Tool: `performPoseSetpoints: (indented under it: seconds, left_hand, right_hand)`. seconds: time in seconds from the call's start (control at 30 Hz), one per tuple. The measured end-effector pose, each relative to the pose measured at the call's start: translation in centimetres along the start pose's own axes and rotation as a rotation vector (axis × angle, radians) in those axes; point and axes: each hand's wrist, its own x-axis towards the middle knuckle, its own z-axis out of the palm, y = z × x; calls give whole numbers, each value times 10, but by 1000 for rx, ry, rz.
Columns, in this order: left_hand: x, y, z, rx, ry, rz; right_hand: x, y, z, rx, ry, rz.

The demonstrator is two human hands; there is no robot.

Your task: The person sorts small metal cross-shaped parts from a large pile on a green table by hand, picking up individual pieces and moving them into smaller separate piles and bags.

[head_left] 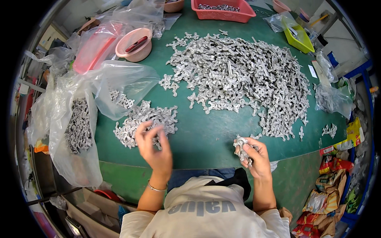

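Metal parts in right hand, apparently.

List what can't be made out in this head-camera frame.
- Left hand: motion-blurred over the small heap of silvery metal parts; contact with them can't be confirmed.
- Right hand: closed on a bunch of silvery metal parts; fingers hide how many.
- Red plastic tray: cut off by the top edge.
- Clear plastic bag of metal parts: wrinkled film obscures the contents.
- Large pile of silvery metal parts: single pieces too small to distinguish.
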Motion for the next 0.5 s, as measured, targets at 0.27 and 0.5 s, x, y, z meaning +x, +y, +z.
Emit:
performPoseSetpoints:
  seconds: [0.27,0.5]
  left_hand:
    - [-13,52,12,-887,-859,-356]
    - [-17,49,18,-1004,-917,-426]
  right_hand:
    - [-5,9,15,52,-152,118]
    - [-13,6,24,-76,-101,6]
